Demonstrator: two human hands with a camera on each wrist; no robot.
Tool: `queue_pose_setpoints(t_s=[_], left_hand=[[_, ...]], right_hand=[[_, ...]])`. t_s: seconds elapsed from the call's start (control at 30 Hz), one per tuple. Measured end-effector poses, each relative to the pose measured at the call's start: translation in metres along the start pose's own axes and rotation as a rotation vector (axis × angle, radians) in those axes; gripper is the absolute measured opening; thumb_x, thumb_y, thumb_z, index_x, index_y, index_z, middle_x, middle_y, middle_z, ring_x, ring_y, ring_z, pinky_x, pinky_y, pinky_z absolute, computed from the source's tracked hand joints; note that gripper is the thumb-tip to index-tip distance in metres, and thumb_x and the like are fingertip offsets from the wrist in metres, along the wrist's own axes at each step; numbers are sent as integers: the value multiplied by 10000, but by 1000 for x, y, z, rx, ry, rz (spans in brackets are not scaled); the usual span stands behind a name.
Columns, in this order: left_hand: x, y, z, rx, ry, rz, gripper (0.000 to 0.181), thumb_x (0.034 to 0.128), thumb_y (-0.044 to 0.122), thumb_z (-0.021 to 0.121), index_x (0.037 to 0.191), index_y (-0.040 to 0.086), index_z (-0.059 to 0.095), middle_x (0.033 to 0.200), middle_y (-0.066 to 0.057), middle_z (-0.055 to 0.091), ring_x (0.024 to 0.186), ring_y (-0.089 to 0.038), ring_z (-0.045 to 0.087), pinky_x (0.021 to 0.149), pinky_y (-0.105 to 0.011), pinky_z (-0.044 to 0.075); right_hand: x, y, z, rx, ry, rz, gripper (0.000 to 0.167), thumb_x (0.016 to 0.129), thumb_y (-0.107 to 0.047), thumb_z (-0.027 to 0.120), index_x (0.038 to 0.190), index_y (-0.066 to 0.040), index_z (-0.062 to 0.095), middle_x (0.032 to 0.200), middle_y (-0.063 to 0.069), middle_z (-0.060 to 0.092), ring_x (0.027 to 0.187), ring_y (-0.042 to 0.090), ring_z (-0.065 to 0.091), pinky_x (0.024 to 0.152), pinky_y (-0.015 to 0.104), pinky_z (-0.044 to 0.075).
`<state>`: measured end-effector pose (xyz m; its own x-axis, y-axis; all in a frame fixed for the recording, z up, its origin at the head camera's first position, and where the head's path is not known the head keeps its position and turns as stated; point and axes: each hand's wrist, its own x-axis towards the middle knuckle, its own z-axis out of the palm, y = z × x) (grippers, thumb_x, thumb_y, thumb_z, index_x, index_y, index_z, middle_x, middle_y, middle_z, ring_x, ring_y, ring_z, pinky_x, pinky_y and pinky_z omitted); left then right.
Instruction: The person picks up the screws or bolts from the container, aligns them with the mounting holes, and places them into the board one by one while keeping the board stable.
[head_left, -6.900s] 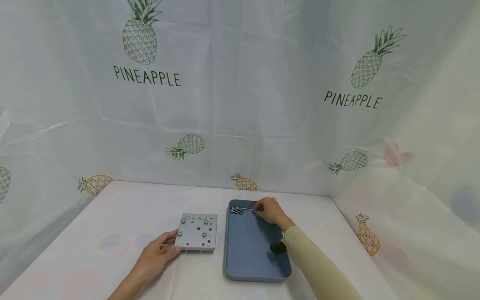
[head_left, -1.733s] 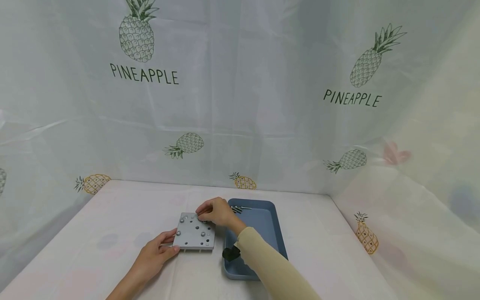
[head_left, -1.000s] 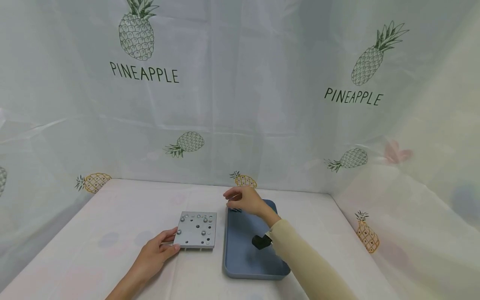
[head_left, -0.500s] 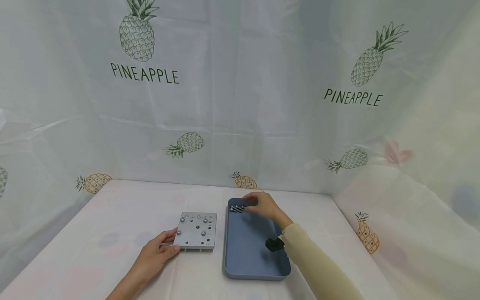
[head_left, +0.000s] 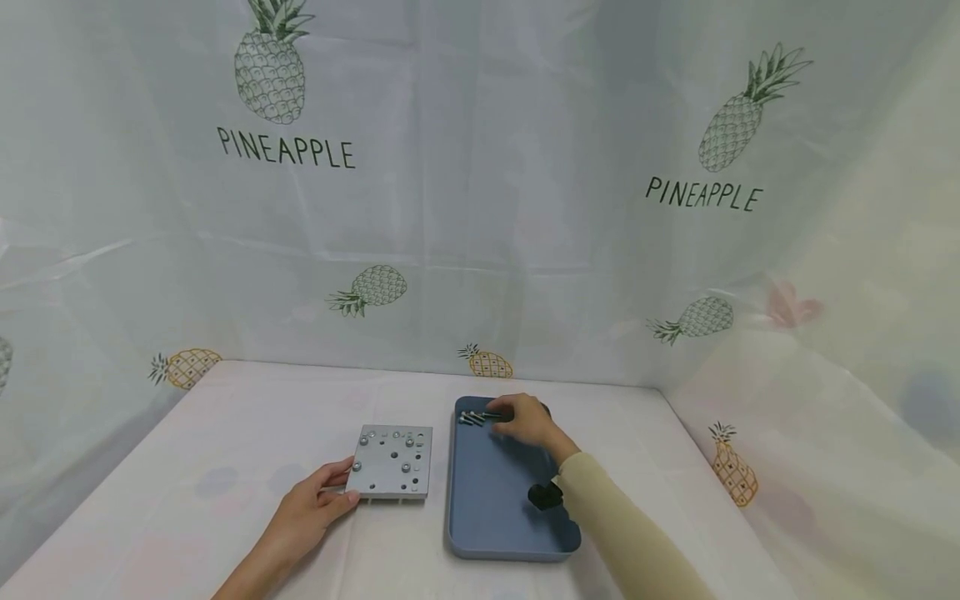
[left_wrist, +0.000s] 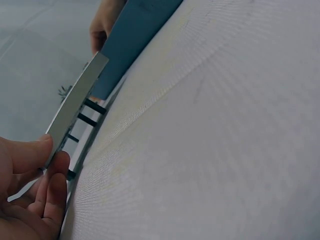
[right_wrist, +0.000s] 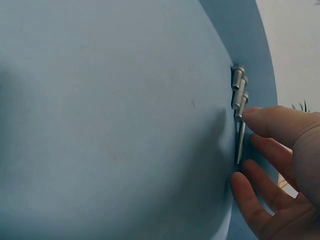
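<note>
Inside the blue rectangular tray (head_left: 487, 508), the right hand (head_left: 527, 419), parted, empty, has come within reach of metal screws (head_left: 471, 418); alongside, the left hand (head_left: 306, 507) pinches a square grey metal plate (head_left: 386, 479).

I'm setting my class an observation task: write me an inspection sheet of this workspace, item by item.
Surface: pale table covering, lightly creased.
Job's things: metal plate carrying bolts, with shanks projecting below; blue tray beside it, not touching, with loose bolts at its far end.
Clutter: nothing seen.
Hands: left hand pinches the plate's near-left corner; right hand is at the loose bolts, thumb and fingers apart, contact unclear.
Cables: nothing seen.
Surroundings: pineapple-print sheet behind and at the sides.
</note>
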<state>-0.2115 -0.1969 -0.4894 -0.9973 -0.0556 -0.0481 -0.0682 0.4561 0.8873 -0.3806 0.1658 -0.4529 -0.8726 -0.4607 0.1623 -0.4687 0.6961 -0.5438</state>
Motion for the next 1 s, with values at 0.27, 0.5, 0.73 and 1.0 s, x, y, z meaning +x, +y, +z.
queue_pose_setpoints(t_s=[0.27, 0.5, 0.73, 1.0], left_hand=[[1, 0, 1, 0, 4, -14, 640, 989, 245, 777, 1560, 100, 526, 1425, -149, 654, 978, -108, 705, 978, -409, 509], [1, -1, 0, -18, 2, -20, 637, 985, 233, 782, 1556, 99, 532, 1422, -144, 655, 970, -111, 701, 901, -286, 502], [0, 1, 0, -12, 5, -24, 639, 983, 234, 784, 1555, 98, 534, 1422, -151, 656, 971, -111, 699, 920, -320, 507], [0, 1, 0, -34, 3, -29, 640, 978, 224, 790, 1553, 102, 537, 1416, -145, 656, 953, -122, 691, 854, -234, 497]], right_hand=[[4, -3, 5, -7, -2, 24, 316, 929, -56, 802, 1242, -58, 766, 1225, 100, 762, 1138, 299, 709, 980, 497, 551], [5, -5, 9, -64, 10, 16, 271, 917, -12, 795, 1186, -42, 778, 1161, 108, 762, 1096, 294, 697, 977, 509, 541], [5, -7, 10, -146, 4, -16, 215, 904, 26, 793, 1106, -45, 798, 1049, 69, 764, 978, 227, 697, 904, 447, 567], [3, -11, 8, -178, -5, -20, 133, 905, 33, 792, 979, -73, 824, 960, 33, 780, 948, 220, 718, 905, 459, 567]])
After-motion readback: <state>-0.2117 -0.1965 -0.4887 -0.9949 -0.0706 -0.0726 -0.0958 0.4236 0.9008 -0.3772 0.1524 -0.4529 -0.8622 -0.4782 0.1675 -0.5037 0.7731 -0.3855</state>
